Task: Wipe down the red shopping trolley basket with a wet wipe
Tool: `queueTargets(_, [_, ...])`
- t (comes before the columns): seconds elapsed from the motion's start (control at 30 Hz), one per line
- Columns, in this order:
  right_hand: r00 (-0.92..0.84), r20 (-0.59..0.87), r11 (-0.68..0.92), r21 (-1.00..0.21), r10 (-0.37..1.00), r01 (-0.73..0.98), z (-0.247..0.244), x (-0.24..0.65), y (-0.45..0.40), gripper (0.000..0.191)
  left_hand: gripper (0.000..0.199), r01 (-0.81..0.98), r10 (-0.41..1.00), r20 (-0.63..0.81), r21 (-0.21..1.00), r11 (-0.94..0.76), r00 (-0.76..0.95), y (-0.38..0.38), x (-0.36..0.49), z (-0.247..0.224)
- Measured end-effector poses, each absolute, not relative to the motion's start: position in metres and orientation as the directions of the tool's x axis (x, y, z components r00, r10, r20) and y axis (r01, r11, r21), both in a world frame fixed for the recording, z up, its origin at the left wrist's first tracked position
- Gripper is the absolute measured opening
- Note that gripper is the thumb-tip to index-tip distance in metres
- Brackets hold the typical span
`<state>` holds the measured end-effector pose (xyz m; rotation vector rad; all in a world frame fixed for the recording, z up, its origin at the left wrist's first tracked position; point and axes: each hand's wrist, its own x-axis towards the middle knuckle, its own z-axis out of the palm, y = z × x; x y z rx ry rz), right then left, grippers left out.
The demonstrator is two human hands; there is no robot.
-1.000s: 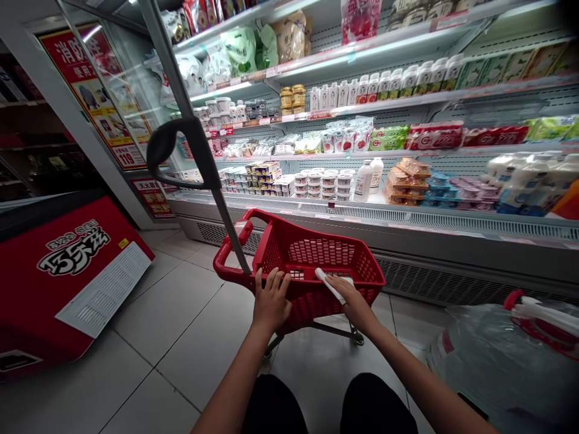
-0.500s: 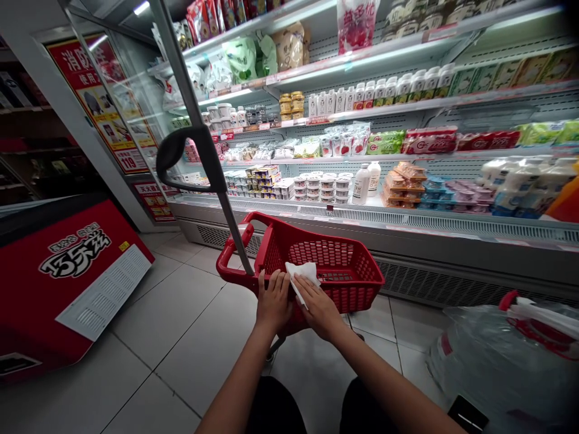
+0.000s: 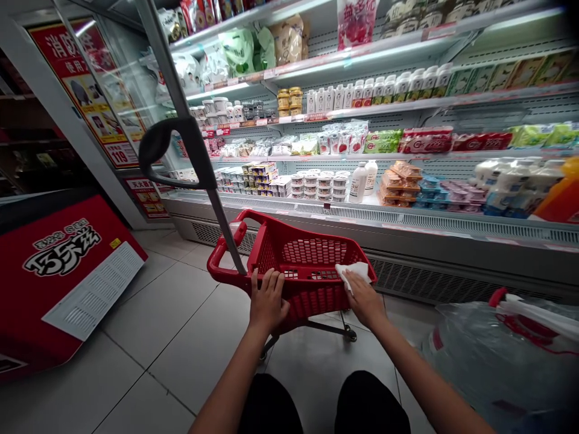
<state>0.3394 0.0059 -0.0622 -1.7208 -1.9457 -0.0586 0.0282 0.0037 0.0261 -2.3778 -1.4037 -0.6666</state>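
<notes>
A floor (image 3: 172, 355) of pale grey tiles with dark joints is shown in a shop aisle. Along its far edge, a lit refrigerated case (image 3: 434, 253) is stocked on several shelves with cups, bottles and bagged goods. At the floor's left edge, a red cabinet (image 3: 63, 289) with a white vent panel is seen, behind which a red and yellow sign (image 3: 90, 108) is mounted. Near the right corner, a large clear container (image 3: 479, 361) with a red and white top is partly cut off by the frame.

A small red cart (image 3: 312, 298) is placed on the floor between the person's dark-clad knees (image 3: 271, 404) and the case. Its plastic basket is pierced by rows of openings; a grey pole (image 3: 221, 223) with a black looped handle (image 3: 199, 157) is raised at its left end, and a caster (image 3: 350, 333) is visible below. By the left grip (image 3: 270, 304) the near rim is touched, fingertips over the edge; whether it is clenched cannot be told. By the right grip (image 3: 365, 299) a crumpled white cloth (image 3: 357, 267) is grasped against the rim's near right corner.
</notes>
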Motion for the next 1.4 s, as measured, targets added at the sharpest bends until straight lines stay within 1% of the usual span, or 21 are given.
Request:
queueTargets(0.07, [-0.113, 0.444, 0.27, -0.309, 0.889, 0.912, -0.054, 0.303, 0.009, 0.056, 0.061, 0.883, 0.748, 0.524, -0.015, -0.47, 0.407, 0.003, 0.029, 0.027])
queueTargets(0.2, [-0.302, 0.517, 0.499, -0.298, 0.801, 0.814, -0.03, 0.218, 0.005, 0.06, 0.067, 0.889, 0.757, 0.51, -0.032, -0.458, 0.408, 0.002, 0.026, 0.027])
queueTargets(0.3, [-0.392, 0.526, 0.594, -0.296, 0.755, 0.748, -0.02, 0.192, -0.002, 0.064, 0.071, 0.885, 0.751, 0.504, -0.061, -0.461, 0.426, 0.002, 0.018, 0.026])
queueTargets(0.4, [-0.374, 0.51, 0.573, -0.315, 0.774, 0.756, -0.026, 0.218, -0.004, 0.062, 0.075, 0.876, 0.744, 0.492, -0.09, -0.474, 0.453, 0.004, 0.009, 0.026])
queueTargets(0.6, [-0.22, 0.465, 0.403, -0.34, 0.857, 0.85, -0.045, 0.333, -0.003, 0.053, 0.075, 0.861, 0.731, 0.481, -0.113, -0.497, 0.485, 0.015, -0.003, 0.029])
queueTargets(0.7, [-0.145, 0.455, 0.329, -0.357, 0.879, 0.874, -0.047, 0.368, -0.005, 0.05, 0.074, 0.856, 0.726, 0.479, -0.12, -0.503, 0.494, 0.024, -0.007, 0.034])
queueTargets(0.83, [-0.097, 0.446, 0.277, -0.359, 0.89, 0.891, -0.054, 0.372, -0.014, 0.05, 0.072, 0.873, 0.739, 0.485, -0.126, -0.471, 0.468, 0.042, -0.013, 0.04])
queueTargets(0.9, [-0.075, 0.471, 0.265, -0.351, 0.879, 0.898, -0.059, 0.36, -0.021, 0.052, 0.07, 0.908, 0.77, 0.498, -0.098, -0.406, 0.399, 0.051, -0.011, 0.038])
queueTargets(0.97, [-0.064, 0.499, 0.261, -0.337, 0.864, 0.905, -0.063, 0.343, -0.029, 0.055, 0.068, 0.948, 0.81, 0.509, -0.04, -0.315, 0.291, 0.058, -0.003, 0.03])
queueTargets(1.03, [-0.086, 0.507, 0.281, -0.323, 0.858, 0.904, -0.064, 0.324, -0.037, 0.057, 0.067, 0.964, 0.835, 0.502, 0.012, -0.267, 0.225, 0.058, 0.013, 0.016])
queueTargets(1.07, [-0.112, 0.501, 0.303, -0.32, 0.858, 0.898, -0.063, 0.314, -0.042, 0.058, 0.067, 0.961, 0.839, 0.494, 0.024, -0.275, 0.228, 0.055, 0.023, 0.007])
queueTargets(1.17, [-0.214, 0.465, 0.389, -0.323, 0.859, 0.863, -0.058, 0.291, -0.055, 0.062, 0.065, 0.932, 0.828, 0.469, 0.028, -0.362, 0.307, 0.039, 0.058, -0.02])
queueTargets(1.23, [-0.302, 0.428, 0.457, -0.324, 0.852, 0.828, -0.054, 0.281, -0.064, 0.063, 0.065, 0.92, 0.822, 0.465, 0.04, -0.39, 0.328, 0.025, 0.076, -0.034])
queueTargets(1.4, [-0.515, 0.339, 0.61, -0.31, 0.787, 0.729, -0.044, 0.283, -0.073, 0.063, 0.066, 0.929, 0.822, 0.477, 0.03, -0.37, 0.311, 0.003, 0.076, -0.042])
